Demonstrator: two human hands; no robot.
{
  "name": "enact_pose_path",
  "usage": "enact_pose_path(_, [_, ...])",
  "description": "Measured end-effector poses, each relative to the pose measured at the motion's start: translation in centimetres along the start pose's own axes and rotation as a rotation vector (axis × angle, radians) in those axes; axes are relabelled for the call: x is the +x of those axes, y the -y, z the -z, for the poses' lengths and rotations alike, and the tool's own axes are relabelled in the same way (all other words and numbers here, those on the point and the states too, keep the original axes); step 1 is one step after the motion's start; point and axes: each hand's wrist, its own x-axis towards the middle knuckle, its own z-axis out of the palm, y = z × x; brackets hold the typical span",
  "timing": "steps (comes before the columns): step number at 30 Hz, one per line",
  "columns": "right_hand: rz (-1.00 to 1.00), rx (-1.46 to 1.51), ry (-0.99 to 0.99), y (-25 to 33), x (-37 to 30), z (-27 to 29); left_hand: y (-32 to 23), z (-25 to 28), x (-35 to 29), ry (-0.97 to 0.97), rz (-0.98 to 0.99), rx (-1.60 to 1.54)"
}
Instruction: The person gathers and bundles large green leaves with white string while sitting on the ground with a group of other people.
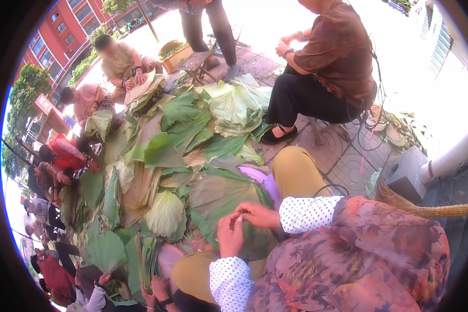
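Observation:
A large lotus leaf (226, 195), dull green and brownish, spreads before my knees, and both hands are just above it. My left hand (230, 235) is raised with its thumb and fingers drawn together. From the right, my right hand (258, 215) meets it, and the fingertips of both pinch close together. Whatever may be between them is too small to make out. Around the leaf lies a wide heap of lotus leaves (184, 127), some fresh green and some dry. A pale folded leaf bundle (165, 214) sits left of my hands.
A person in a patterned shirt (333, 57) sits at the upper right. Other people (122, 65) handle leaves along the left side. Another's hands (158, 288) hold leaves near my left knee. A straw broom (426, 209) and a grey block (405, 177) are at my right.

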Motion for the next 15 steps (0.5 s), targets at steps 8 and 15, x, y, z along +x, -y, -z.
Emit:
enact_pose_path(8, [-0.068, 0.196, 0.038, 0.2, 0.0, 0.3, 0.8, 0.0, 0.3, 0.012, 0.119, -0.251])
enact_pose_path(15, [-0.07, 0.142, 0.036, 0.5, 0.0, 0.5, 1.5, -0.1, 0.3, 0.018, 0.143, -0.328])
